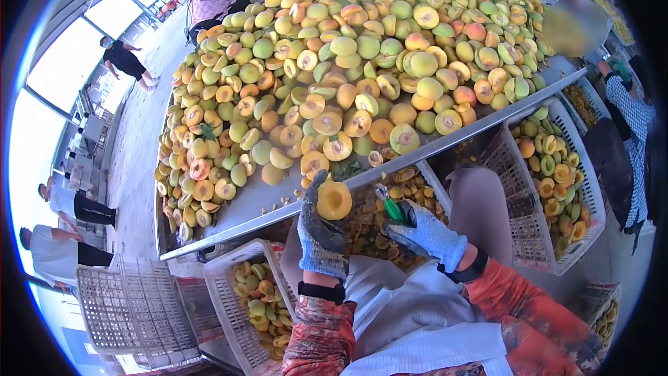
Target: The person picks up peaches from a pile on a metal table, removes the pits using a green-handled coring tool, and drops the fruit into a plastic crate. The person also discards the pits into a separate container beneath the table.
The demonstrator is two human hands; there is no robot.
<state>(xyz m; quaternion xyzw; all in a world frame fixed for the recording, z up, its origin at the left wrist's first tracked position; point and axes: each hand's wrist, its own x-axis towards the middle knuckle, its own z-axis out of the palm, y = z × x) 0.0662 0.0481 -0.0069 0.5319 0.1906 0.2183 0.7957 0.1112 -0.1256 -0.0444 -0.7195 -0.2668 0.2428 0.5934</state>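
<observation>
Orange flesh faces the camera on the peach half (335,200) I have pinched in my left hand (320,233), whose gloved fingers are wrapped around its lower edge, holding it up just in front of the metal table's (264,198) near rim. My right hand (426,237), also in a blue-grey glove, is closed around a small green-handled tool (394,209) whose metal tip points up toward the fruit; the two hands sit near each other but apart, the tool's tip just beside the peach half without my being able to tell if it touches. Below my hands I see a white apron (410,320) and orange patterned sleeves. Across the table lies a great heap of halved peaches (362,63), green-skinned and orange-fleshed, some with a reddish pit hollow. Under the table's edge sits a white plastic crate (240,306) to my left holding cut halves, an empty crate (122,306) beside it, and another crate (557,188) to my right, well filled. Other people stand at the far side of the table and along the bright windows on the left.
</observation>
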